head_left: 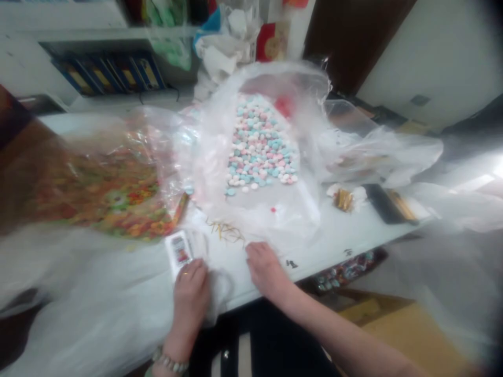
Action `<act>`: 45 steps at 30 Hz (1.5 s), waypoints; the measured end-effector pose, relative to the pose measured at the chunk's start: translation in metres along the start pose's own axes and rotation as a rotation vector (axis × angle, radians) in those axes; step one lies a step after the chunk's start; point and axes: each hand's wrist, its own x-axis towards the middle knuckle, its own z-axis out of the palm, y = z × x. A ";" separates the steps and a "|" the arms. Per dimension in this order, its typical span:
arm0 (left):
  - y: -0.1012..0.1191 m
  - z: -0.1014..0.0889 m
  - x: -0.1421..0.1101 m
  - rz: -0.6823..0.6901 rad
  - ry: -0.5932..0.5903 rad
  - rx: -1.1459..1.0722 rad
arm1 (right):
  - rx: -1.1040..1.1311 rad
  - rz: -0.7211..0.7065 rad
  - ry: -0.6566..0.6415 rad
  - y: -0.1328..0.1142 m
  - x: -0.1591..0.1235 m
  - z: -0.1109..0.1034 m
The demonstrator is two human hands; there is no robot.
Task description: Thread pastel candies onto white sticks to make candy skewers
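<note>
My left hand (191, 293) rests near the table's front edge with its fingers curled, on or around a small clear packet (179, 251) with a coloured label; whether it grips the packet is blurred. My right hand (264, 266) lies beside it on the white table (334, 235), fingers bent down against the surface near a bundle of gold twist ties (227, 230). Beyond both hands a big open clear plastic bag (267, 84) holds a heap of pink, blue and white round candies (261, 146).
A second clear bag of orange and multicoloured sweets (118, 193) lies to the left. At right are gold ties on paper (343, 199), a dark flat object (383, 203) and crumpled plastic (377, 146). Shelves and boxes stand behind; a cardboard box (412, 335) sits below right.
</note>
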 end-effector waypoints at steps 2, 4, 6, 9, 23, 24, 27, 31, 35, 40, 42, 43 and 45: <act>0.003 0.003 0.000 -0.007 -0.003 -0.012 | -0.051 0.055 -0.020 -0.003 -0.008 0.016; 0.005 0.004 0.000 -0.015 -0.008 -0.019 | -0.057 0.091 -0.027 -0.003 0.002 0.027; 0.006 0.005 -0.001 -0.014 -0.009 -0.029 | -0.028 0.102 -0.039 -0.001 0.024 0.032; 0.006 0.005 -0.004 -0.022 -0.030 -0.035 | 0.028 0.121 -0.054 -0.001 0.070 0.032; 0.007 0.007 -0.011 -0.107 -0.076 -0.131 | 0.244 -0.302 -0.204 -0.008 0.094 0.043; 0.008 0.007 -0.011 -0.109 -0.081 -0.133 | 0.265 -0.340 -0.198 -0.010 0.093 0.043; 0.008 0.006 -0.010 -0.109 -0.091 -0.127 | 0.280 -0.399 -0.222 -0.024 0.107 0.044; 0.008 0.006 -0.011 -0.101 -0.071 -0.124 | 0.214 -0.310 -0.364 -0.046 0.141 0.047; 0.009 0.005 -0.011 -0.108 -0.078 -0.142 | 0.169 -0.344 -0.408 -0.051 0.145 0.040; 0.012 0.000 -0.008 -0.116 -0.079 -0.142 | 0.175 -0.471 -0.374 -0.022 0.108 0.016; 0.012 0.000 -0.007 -0.112 -0.067 -0.146 | 0.184 -0.502 -0.320 -0.007 0.092 0.007; 0.012 0.000 -0.007 -0.108 -0.061 -0.148 | 0.181 -0.495 -0.278 0.000 0.084 0.003; 0.011 0.002 -0.007 -0.101 -0.048 -0.151 | 0.133 -0.432 -0.201 0.008 0.070 -0.004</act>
